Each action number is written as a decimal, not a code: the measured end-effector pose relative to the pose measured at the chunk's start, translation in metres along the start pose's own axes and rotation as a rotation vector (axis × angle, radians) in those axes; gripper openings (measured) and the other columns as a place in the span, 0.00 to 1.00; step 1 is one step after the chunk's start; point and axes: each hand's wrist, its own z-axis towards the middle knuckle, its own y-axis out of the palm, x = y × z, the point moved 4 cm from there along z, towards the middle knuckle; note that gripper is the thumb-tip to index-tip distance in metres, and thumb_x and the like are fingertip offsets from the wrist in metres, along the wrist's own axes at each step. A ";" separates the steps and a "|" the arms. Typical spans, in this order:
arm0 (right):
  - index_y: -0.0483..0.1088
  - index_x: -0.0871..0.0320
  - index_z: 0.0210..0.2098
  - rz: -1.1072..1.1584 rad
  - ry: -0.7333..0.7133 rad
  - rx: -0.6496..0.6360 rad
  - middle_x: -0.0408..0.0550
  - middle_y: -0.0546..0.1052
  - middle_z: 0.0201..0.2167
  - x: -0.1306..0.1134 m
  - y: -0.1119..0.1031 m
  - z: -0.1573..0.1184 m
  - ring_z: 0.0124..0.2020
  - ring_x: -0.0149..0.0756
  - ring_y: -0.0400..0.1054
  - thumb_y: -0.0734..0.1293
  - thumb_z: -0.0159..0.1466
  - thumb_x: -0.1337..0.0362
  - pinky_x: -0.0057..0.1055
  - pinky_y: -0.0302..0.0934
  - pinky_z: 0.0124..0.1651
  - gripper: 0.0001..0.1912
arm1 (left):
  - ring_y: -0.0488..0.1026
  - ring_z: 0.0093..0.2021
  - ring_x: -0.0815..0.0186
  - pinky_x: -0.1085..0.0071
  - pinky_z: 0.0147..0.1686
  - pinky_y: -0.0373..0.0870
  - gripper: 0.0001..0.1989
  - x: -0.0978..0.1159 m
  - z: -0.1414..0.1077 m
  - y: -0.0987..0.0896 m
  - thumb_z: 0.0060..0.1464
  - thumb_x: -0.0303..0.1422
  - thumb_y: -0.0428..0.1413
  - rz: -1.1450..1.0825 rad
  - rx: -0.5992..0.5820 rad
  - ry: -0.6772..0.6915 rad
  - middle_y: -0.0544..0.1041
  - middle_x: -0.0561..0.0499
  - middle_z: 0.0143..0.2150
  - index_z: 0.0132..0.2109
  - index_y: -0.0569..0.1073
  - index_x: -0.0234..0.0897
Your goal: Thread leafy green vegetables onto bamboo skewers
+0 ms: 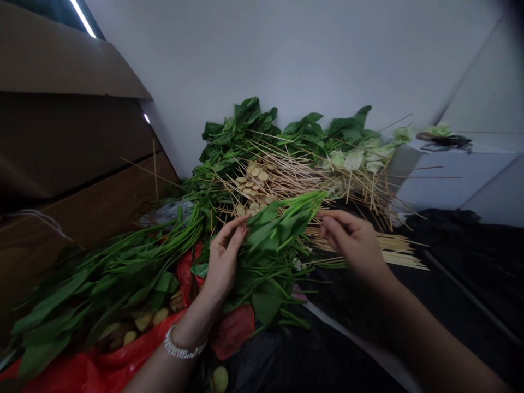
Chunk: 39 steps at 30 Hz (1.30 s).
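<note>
My left hand (226,254), with a beaded bracelet at the wrist, grips a small bunch of leafy greens (282,221) between thumb and fingers. The bunch points right, its pale green stem ends near my right hand (347,234). Thumb and forefinger of that right hand are pinched together beside the stems. Whether a thin skewer is between them is too dim to tell. Under the bunch lie more loose greens (266,295). Bare bamboo skewers (397,251) lie in a row behind and below my right hand.
Skewered potato slices (256,177) and skewered cabbage (354,161) are piled ahead, with leafy greens (249,120) along the white wall. Left are long-stemmed greens (102,278), a red plastic bag (106,368) and a cardboard box (61,136). Black plastic (458,273) spreads right. One slice (220,379) lies close by.
</note>
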 end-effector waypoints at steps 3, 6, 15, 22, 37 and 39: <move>0.75 0.60 0.41 0.095 -0.035 0.161 0.39 0.72 0.21 0.000 -0.018 0.008 0.13 0.21 0.51 0.68 0.62 0.58 0.24 0.43 0.14 0.12 | 0.73 0.40 0.67 0.73 0.42 0.68 0.11 0.006 -0.003 0.006 0.53 0.37 0.63 0.056 -0.063 0.070 0.78 0.51 0.40 0.43 0.76 0.40; 0.75 0.59 0.41 0.108 -0.071 0.210 0.40 0.72 0.22 0.000 -0.023 0.010 0.13 0.21 0.52 0.69 0.62 0.59 0.24 0.44 0.15 0.12 | 0.71 0.33 0.69 0.73 0.36 0.67 0.06 0.011 -0.012 0.023 0.53 0.33 0.63 0.220 -0.364 0.109 0.76 0.53 0.33 0.38 0.75 0.38; 0.75 0.61 0.40 0.110 -0.043 0.187 0.39 0.72 0.20 0.000 -0.013 0.009 0.12 0.20 0.51 0.70 0.60 0.58 0.22 0.45 0.14 0.13 | 0.65 0.51 0.58 0.59 0.50 0.58 0.04 -0.002 -0.042 0.047 0.55 0.28 0.60 1.071 -1.036 0.467 0.75 0.50 0.48 0.36 0.80 0.43; 0.75 0.61 0.41 0.100 -0.036 0.156 0.40 0.72 0.20 0.002 -0.012 0.008 0.12 0.20 0.52 0.69 0.61 0.59 0.22 0.45 0.14 0.12 | 0.65 0.53 0.57 0.59 0.53 0.59 0.06 0.003 -0.039 0.047 0.57 0.29 0.58 0.839 -0.947 0.411 0.74 0.47 0.49 0.38 0.80 0.43; 0.75 0.58 0.40 0.240 0.138 -0.247 0.40 0.71 0.18 0.001 -0.002 -0.002 0.13 0.21 0.50 0.68 0.63 0.57 0.23 0.37 0.15 0.11 | 0.74 0.27 0.74 0.84 0.25 0.69 0.19 -0.014 0.012 -0.002 0.27 0.28 0.75 -0.556 0.101 -0.391 0.80 0.54 0.28 0.31 0.80 0.34; 0.75 0.58 0.39 0.268 0.218 -0.404 0.40 0.71 0.17 0.002 0.005 -0.007 0.13 0.21 0.49 0.68 0.64 0.57 0.22 0.36 0.15 0.11 | 0.74 0.27 0.75 0.82 0.28 0.71 0.16 -0.015 0.010 0.000 0.27 0.27 0.74 -0.563 0.092 -0.385 0.79 0.55 0.26 0.28 0.79 0.34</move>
